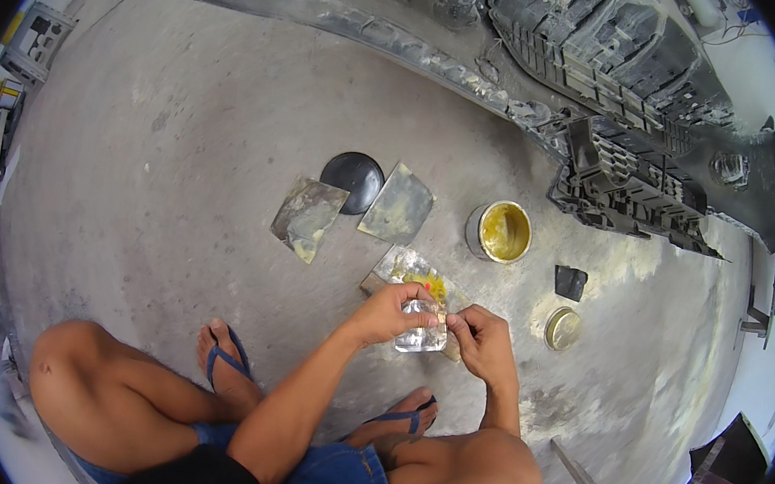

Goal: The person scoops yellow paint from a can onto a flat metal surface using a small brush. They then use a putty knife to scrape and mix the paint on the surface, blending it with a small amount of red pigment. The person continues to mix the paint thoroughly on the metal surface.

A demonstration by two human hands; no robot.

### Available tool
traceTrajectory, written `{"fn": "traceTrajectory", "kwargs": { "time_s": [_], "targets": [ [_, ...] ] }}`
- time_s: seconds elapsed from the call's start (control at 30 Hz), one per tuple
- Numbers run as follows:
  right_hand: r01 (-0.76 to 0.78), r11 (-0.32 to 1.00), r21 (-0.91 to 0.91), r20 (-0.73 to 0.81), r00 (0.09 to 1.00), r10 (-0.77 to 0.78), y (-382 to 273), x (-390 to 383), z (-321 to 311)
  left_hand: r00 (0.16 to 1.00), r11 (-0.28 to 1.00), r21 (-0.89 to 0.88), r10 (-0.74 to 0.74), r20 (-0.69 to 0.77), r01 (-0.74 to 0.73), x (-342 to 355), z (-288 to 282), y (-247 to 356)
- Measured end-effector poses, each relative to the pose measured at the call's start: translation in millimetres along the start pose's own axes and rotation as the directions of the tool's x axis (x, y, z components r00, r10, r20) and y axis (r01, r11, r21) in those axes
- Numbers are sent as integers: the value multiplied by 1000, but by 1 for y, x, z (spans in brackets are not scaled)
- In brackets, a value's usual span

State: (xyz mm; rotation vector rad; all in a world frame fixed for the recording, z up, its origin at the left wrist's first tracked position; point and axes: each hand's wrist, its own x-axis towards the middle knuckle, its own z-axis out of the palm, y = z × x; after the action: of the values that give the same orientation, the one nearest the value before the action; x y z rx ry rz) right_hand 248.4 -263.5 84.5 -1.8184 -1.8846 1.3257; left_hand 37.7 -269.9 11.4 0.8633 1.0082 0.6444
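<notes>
In the head view, a small clear plastic packet (422, 329) is held between both hands just below the centre of the frame, above the concrete floor (177, 173) and in front of the squatting person's blue sandals (226, 357). The packet is pinched at its upper left edge by the left hand (391, 313), whose fingers are closed on it, and at its upper right corner by the right hand (483, 340), whose thumb and forefinger are pressed together on the plastic; neither hand is released. The packet is kept raised directly over a flat mixing board (408, 268) smeared with yellow and grey paste, apparently so that anything leaving it lands on the board. Working items are laid within arm's reach in an arc at the centre of the frame: two stained flat plates (305, 216) (397, 203), a round black lid (354, 178), an open tin of yellow filler (500, 231), a small round tin lid (563, 328) and a small black block (569, 282). A dark car bumper (611, 95) lies across the upper right of the frame.
</notes>
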Motion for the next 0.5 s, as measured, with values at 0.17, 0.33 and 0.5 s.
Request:
{"fn": "traceTrajectory", "kwargs": {
  "time_s": [0.17, 0.33, 0.5],
  "targets": [
    [-28, 992, 119, -152, 987, 46, -6, 0, -21, 1000, 1000, 9, -23, 8, 23, 9, 8, 9],
    [69, 998, -14, 42, 997, -68, -12, 2, -35, 997, 997, -1, 79, -23, -79, 15, 7, 17],
    [42, 995, 91, -74, 997, -35, -17, 0, -27, 998, 999, -35, 31, -50, -33, 11, 5, 25]
  ]
}}
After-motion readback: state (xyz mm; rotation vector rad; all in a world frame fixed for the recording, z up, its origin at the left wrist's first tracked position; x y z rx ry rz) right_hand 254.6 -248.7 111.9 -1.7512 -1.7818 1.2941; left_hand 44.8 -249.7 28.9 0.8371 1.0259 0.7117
